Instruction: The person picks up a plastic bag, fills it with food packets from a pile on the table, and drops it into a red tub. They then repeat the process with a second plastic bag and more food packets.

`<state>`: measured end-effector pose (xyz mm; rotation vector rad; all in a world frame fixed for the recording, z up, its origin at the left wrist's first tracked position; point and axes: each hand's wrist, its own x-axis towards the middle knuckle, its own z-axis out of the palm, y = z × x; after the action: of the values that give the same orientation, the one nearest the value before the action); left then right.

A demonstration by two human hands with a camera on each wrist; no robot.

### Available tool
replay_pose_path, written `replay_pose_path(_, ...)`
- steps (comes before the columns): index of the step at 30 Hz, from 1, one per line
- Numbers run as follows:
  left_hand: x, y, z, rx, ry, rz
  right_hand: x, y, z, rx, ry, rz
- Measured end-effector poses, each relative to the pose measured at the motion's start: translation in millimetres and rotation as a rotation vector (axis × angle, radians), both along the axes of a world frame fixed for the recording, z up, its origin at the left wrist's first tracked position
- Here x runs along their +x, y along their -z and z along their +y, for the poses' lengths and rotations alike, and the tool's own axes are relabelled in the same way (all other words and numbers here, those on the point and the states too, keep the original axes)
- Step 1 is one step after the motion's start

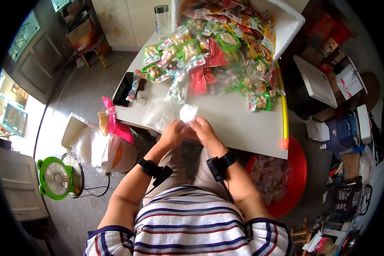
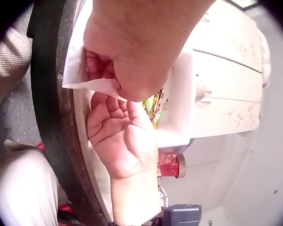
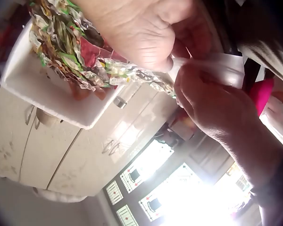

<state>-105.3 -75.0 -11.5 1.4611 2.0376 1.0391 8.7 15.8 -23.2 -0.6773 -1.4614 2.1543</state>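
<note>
A clear plastic bag [image 1: 160,114] lies at the table's near edge, its whitish end [image 1: 188,112] rising at the hands. The left hand [image 1: 173,135] and right hand [image 1: 204,133] meet there, both pinching the plastic with curled fingers. In the left wrist view, the left hand [image 2: 132,52] holds the white film [image 2: 96,86] from above, facing the right hand [image 2: 123,136]. The right wrist view has the right hand [image 3: 141,35] close to the left hand [image 3: 217,101], with the film [image 3: 226,68] between and beyond them; some fingertips are hidden.
Many small sealed food packets [image 1: 190,51] spread from a white foam box [image 1: 288,25] across the far table. A glass jar [image 1: 162,23], dark phone [image 1: 123,89] and yellow stick [image 1: 282,106] lie around them. A red basin [image 1: 296,183] is below right; a green fan [image 1: 55,178] stands left.
</note>
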Motion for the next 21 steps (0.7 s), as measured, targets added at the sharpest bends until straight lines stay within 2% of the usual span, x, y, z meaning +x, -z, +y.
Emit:
replay_pose_path(1, -1.3, -2.1, 0.2, -0.003, 0.007, -0.033, -1.4, -0.3, 0.6, 0.047, 0.007, 0.003)
replay_pose_path(5, -3.6, -3.3, -2.9, -0.037, -0.044, -0.301, -3.5, -14.1, -2.0, -0.050, 0.032, -0.061)
replay_pose_path(8, -3.0, 1.5, -3.8, 0.121, -0.275, -0.444, -6.6, -6.2, 1.6, 0.024, 0.068, -0.035)
replay_pose_path(10, -3.0, 10.4, -3.8, 0.189, -0.317, -0.346, -9.2, 3.8, 6.2, 0.132, 0.105, -0.084)
replay_pose_path(11, -1.9, 16.7, -3.3, 0.222, -0.338, -0.297, -8.5, 8.6, 7.5, 0.467, 0.153, -0.210)
replay_pose_path(12, 1.6, 16.4, -3.1, 0.342, -0.266, -0.109, -7.5, 3.8, 5.9, 0.803, 0.201, -0.335)
replay_pose_path(13, 4.8, 15.6, -4.1, 0.320, -0.178, 0.023, -6.4, -0.3, 5.6, 1.141, 0.251, -0.458)
replay_pose_path(15, 12.5, 7.4, -3.1, 0.398, -0.022, 0.252, -5.4, -5.9, 9.1, 1.061, 0.088, -0.356)
replay_pose_path(16, 13.8, 4.9, -5.1, 0.331, -0.099, 0.163, -4.7, -8.4, 11.8, 1.019, 0.010, -0.306)
replay_pose_path(18, 15.5, 3.3, -9.0, 0.192, -0.249, -0.015, -4.6, -14.6, 22.6, 0.687, -0.130, -0.323)
replay_pose_path(19, 10.2, 4.5, -12.5, 0.219, -0.272, 0.009, -5.6, -16.8, 28.1, 0.520, -0.198, -0.329)
replay_pose_path(20, 4.6, 4.7, -15.2, 0.252, -0.319, 0.000, -9.4, 4.0, 38.6, 0.590, -0.058, -0.329)
replay_pose_path(21, -0.6, 4.4, -18.1, 0.284, -0.366, -0.008, -13.6, 0.5, 42.2, 0.669, 0.020, -0.374)
